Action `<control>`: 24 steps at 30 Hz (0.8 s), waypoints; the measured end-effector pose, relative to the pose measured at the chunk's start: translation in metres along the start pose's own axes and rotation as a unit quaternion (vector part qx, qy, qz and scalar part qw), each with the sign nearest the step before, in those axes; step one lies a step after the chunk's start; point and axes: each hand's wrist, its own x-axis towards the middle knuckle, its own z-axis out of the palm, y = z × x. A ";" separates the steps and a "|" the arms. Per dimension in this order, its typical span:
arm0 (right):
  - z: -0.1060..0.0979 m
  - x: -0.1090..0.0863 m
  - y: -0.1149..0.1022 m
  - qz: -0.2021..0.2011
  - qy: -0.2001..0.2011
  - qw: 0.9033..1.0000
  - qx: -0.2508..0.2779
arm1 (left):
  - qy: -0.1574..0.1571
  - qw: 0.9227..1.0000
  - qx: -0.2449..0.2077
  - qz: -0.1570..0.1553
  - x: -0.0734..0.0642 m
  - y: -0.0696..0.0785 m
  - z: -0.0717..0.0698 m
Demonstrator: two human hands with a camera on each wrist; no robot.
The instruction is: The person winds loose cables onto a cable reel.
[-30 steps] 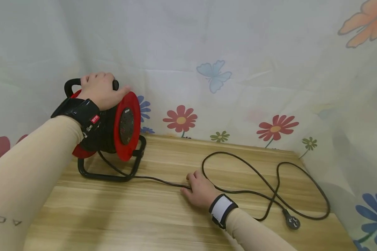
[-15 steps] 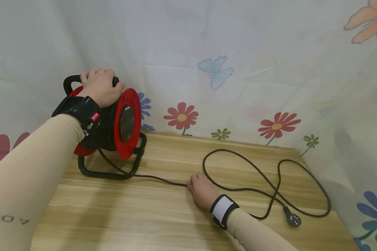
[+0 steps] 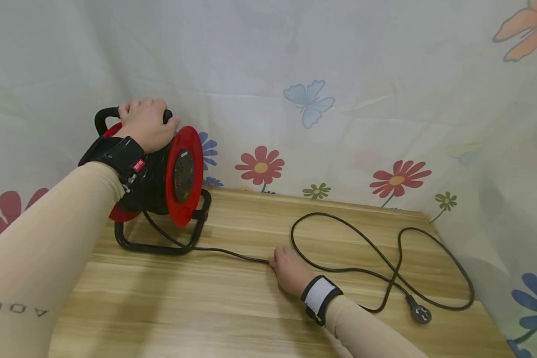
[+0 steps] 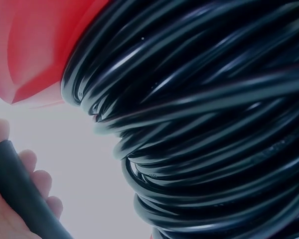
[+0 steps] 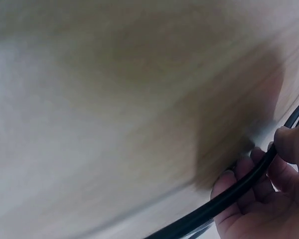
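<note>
A red and black cable reel (image 3: 185, 176) stands on the wooden table at the left. My left hand (image 3: 145, 124) grips its black top handle; in the left wrist view the fingers (image 4: 42, 181) curl around that handle (image 4: 20, 184), beside the thick windings of black cable (image 4: 199, 124). Near the middle of the table, my right hand (image 3: 291, 271) pinches the black cable (image 3: 232, 254) that runs out from under the reel. Thumb and fingers close on the cable (image 5: 229, 196) in the right wrist view. The hand hides a short stretch of it in the head view.
Loose loops of cable (image 3: 340, 219) lie on the table (image 3: 197, 308) right of my right hand, ending in a black plug (image 3: 420, 314). A white curtain (image 3: 232, 64) printed with flowers and butterflies borders the back and sides. The reel rests on a black tube frame (image 3: 154, 248).
My right fingers, more spread beside the cable a second ago, have drawn together on it. The left hand keeps its hold on the handle. The head view has shifted slightly.
</note>
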 end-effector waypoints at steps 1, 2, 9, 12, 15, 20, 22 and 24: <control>-0.001 0.000 0.000 0.011 -0.007 1.000 0.004 | -0.002 1.000 -0.001 0.000 0.000 0.001 0.000; -0.002 0.001 0.000 0.020 -0.012 1.000 0.007 | -0.003 1.000 -0.002 -0.001 0.000 0.001 0.000; -0.007 0.002 0.000 0.052 -0.016 0.998 0.028 | -0.008 1.000 -0.005 -0.001 0.002 0.001 0.000; -0.007 0.001 0.001 0.058 -0.011 0.998 0.039 | -0.012 1.000 -0.005 -0.001 0.002 0.000 0.000; -0.008 0.001 0.003 0.059 0.001 0.997 0.047 | -0.017 1.000 -0.003 -0.002 0.003 -0.001 0.000; -0.011 0.001 0.005 0.060 0.012 0.997 0.054 | -0.022 1.000 -0.001 0.001 0.005 -0.004 -0.001; -0.012 0.000 0.006 0.059 0.011 0.997 0.054 | -0.024 1.000 -0.001 0.004 0.006 -0.006 -0.002; -0.011 0.000 0.006 0.060 0.009 0.997 0.052 | -0.026 1.000 0.000 0.004 0.006 -0.007 -0.002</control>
